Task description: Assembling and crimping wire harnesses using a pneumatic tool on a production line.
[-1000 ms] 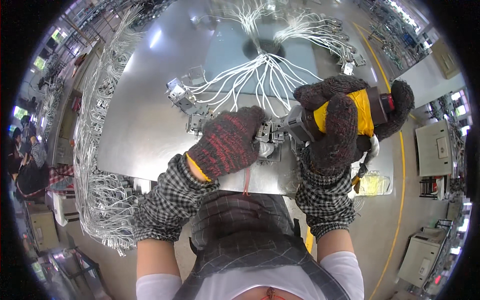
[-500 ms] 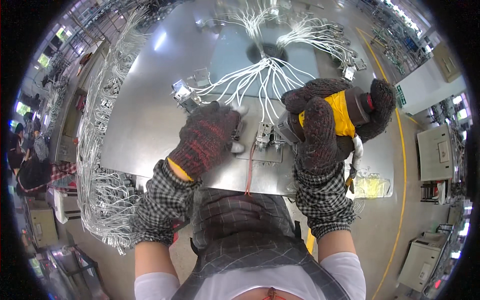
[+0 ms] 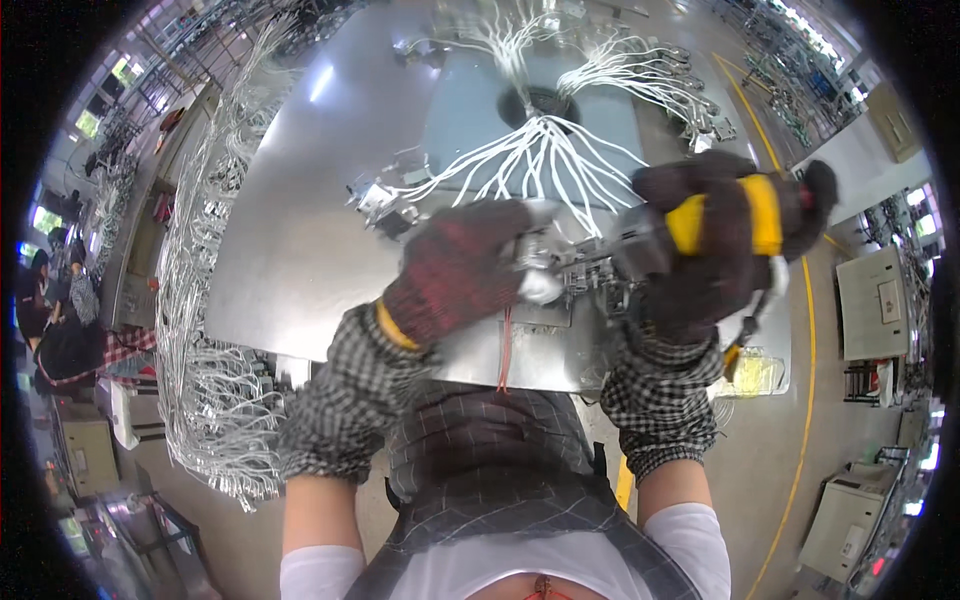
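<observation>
My left hand (image 3: 460,265), in a dark red-and-black knit glove with pale fingertips, closes on a small metal connector (image 3: 582,276) at the end of a white wire. My right hand (image 3: 705,245), gloved the same, grips a dark hand tool (image 3: 640,248) wrapped with yellow tape. The tool's front end is right beside the connector; blur hides whether they touch. White wires (image 3: 545,150) fan out from a dark round opening toward my hands. More metal connectors (image 3: 380,203) lie to the left on the wire ends.
A shiny metal tabletop (image 3: 290,230) carries the work. Red wires (image 3: 505,350) hang over its near edge. Bundled white wires (image 3: 190,300) hang along the left side. Another wire bunch (image 3: 640,75) spreads at the far right. A yellow patch (image 3: 755,372) lies at the table's right corner.
My left hand has moved right, onto the connectors beside the tool. The right hand and its tool have shifted slightly right, and the wires have swung right with the connectors.
</observation>
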{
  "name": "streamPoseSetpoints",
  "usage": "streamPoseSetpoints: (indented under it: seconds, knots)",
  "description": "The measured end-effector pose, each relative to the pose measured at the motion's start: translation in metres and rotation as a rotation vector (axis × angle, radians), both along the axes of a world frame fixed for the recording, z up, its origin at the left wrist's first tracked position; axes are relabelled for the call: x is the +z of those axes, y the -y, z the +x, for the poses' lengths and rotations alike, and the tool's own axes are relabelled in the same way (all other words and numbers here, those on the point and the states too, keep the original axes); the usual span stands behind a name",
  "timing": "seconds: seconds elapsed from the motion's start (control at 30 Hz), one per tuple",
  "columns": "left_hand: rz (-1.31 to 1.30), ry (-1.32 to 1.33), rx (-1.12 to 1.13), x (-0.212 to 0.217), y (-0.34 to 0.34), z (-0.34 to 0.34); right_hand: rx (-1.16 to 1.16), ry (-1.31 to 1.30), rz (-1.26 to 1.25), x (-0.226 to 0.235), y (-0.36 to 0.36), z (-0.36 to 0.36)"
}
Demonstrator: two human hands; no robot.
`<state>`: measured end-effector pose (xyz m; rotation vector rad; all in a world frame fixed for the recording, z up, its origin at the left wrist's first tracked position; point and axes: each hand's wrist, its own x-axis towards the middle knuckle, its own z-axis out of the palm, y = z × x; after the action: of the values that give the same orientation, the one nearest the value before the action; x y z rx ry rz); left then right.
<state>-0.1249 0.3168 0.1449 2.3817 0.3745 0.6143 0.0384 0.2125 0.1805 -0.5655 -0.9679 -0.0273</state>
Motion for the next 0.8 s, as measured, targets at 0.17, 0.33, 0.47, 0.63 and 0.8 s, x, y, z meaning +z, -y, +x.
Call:
streamPoseSetpoints:
  seconds: [0.17,0.33,0.47,0.63,0.8]
  knots:
    - [-0.153,0.046,0.035,0.002,0.0,0.001,-0.177,-0.063,-0.056,-0.002,0.008,0.001]
    - [-0.132,0.157,-0.01,0.0,0.021,0.015,-0.353,-0.024,-0.112,-0.002,0.005,0.005]
    - [-0.025,0.032,0.063,-0.012,0.012,0.014,-0.162,-0.143,-0.026,-0.003,0.008,0.008]
    - [0.03,-0.045,0.039,-0.019,0.004,0.003,0.064,-0.072,-0.1,-0.009,0.012,-0.003]
    - [-0.144,-0.085,0.103,-0.012,0.011,0.004,-0.134,-0.124,-0.217,-0.007,0.01,-0.013]
